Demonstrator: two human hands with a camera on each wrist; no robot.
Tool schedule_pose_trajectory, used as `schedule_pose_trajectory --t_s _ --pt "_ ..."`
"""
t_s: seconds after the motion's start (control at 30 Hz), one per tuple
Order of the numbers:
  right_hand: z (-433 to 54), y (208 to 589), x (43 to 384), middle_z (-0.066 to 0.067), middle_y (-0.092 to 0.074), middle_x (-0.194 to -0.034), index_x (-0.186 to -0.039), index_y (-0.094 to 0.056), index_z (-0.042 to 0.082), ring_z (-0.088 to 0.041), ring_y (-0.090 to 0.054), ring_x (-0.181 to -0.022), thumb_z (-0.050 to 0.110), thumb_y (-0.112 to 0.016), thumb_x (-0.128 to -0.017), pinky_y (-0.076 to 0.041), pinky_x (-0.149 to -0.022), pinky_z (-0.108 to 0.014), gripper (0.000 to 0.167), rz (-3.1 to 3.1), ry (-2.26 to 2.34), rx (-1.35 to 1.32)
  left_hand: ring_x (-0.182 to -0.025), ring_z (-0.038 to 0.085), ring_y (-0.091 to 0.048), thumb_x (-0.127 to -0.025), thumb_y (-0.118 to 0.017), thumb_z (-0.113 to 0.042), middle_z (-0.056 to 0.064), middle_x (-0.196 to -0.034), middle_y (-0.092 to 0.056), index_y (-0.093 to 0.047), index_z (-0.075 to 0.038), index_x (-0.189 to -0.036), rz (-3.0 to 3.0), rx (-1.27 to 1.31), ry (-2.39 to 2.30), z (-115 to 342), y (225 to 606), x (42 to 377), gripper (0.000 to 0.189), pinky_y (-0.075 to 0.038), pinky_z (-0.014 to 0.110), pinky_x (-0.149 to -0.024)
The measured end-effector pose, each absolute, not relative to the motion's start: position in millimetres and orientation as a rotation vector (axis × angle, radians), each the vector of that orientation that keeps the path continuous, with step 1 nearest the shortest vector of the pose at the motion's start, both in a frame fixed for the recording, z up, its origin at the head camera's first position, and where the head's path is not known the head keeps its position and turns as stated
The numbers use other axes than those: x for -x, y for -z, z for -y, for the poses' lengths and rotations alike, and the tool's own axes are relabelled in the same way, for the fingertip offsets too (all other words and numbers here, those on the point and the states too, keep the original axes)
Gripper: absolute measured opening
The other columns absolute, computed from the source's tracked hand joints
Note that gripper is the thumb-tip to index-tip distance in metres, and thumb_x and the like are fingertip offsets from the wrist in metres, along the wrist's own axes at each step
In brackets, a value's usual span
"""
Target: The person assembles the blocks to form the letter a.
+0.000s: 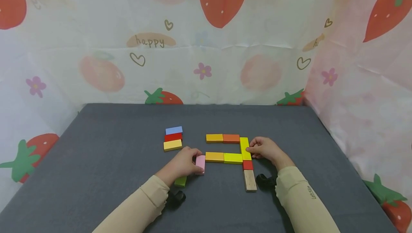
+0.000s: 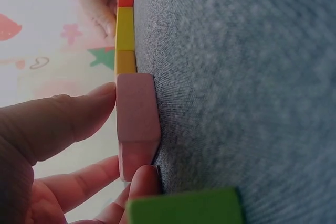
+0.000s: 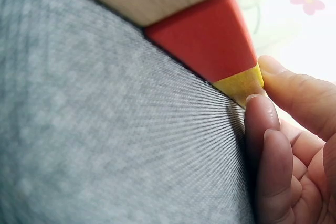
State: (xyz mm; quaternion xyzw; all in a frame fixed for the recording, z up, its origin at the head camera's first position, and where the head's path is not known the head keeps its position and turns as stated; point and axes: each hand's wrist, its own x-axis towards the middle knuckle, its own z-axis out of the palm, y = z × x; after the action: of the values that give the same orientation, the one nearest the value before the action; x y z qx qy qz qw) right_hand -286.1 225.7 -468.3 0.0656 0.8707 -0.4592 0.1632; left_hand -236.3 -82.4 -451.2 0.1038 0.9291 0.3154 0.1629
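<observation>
My left hand (image 1: 184, 162) pinches a pink block (image 1: 200, 164) at the left end of a row, its thumb and fingers on opposite sides in the left wrist view. To its right lie an orange-yellow block (image 1: 214, 157) and a flat yellow block (image 1: 233, 158). With thumb and forefinger, my right hand (image 1: 266, 150) holds an upright-lying yellow block (image 1: 245, 148), which joins the rows on the right. Below that one come a red block (image 1: 247, 165) and a plain wooden block (image 1: 250, 181). Under my left wrist a green block (image 1: 181, 182) is partly hidden.
Another row above has a yellow-orange block (image 1: 214, 138) and an orange block (image 1: 231, 138). Farther left lie a blue block (image 1: 174, 130), a red one and a pale yellow block (image 1: 172, 145) stacked close together. A grey cloth (image 1: 112, 154) covers the table; printed curtains surround it.
</observation>
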Motion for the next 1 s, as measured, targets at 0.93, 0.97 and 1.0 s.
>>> schedule_pose_trajectory --t_s 0.93,0.97,1.0 --pt "-225.9 469.2 286.1 0.000 -0.060 -0.070 -0.093 -0.060 0.007 -0.015 -0.060 -0.067 0.024 -0.075 -0.085 -0.049 -0.063 -0.026 0.024 -2.485 1.312 -0.197 -0.101 0.024 -0.063 -0.092 -0.065 -0.021 0.011 -0.119 -0.065 -0.063 -0.008 -0.123 -2.710 -0.146 -1.203 131.4 428.2 259.8 0.033 -0.054 0.037 -0.084" --pt "-225.9 469.2 286.0 0.000 -0.060 -0.070 -0.093 -0.060 0.007 -0.015 -0.059 -0.067 0.024 -0.075 -0.085 -0.049 -0.063 -0.026 0.024 -2.485 1.313 -0.197 -0.101 0.025 -0.063 -0.093 -0.064 -0.022 0.012 -0.119 -0.065 -0.063 -0.007 -0.123 -2.716 -0.135 -1.201 135.1 427.4 261.1 0.033 -0.053 0.037 -0.084" --pt "-225.9 469.3 286.0 0.000 -0.060 -0.070 -0.093 -0.060 0.007 -0.015 -0.059 -0.067 0.024 -0.075 -0.085 -0.049 -0.063 -0.026 0.024 -2.486 1.313 -0.197 -0.101 0.025 -0.062 -0.093 -0.064 -0.022 0.012 -0.119 -0.065 -0.063 -0.007 -0.123 -2.717 -0.109 -1.202 138.3 427.0 262.3 0.034 -0.053 0.037 -0.085"
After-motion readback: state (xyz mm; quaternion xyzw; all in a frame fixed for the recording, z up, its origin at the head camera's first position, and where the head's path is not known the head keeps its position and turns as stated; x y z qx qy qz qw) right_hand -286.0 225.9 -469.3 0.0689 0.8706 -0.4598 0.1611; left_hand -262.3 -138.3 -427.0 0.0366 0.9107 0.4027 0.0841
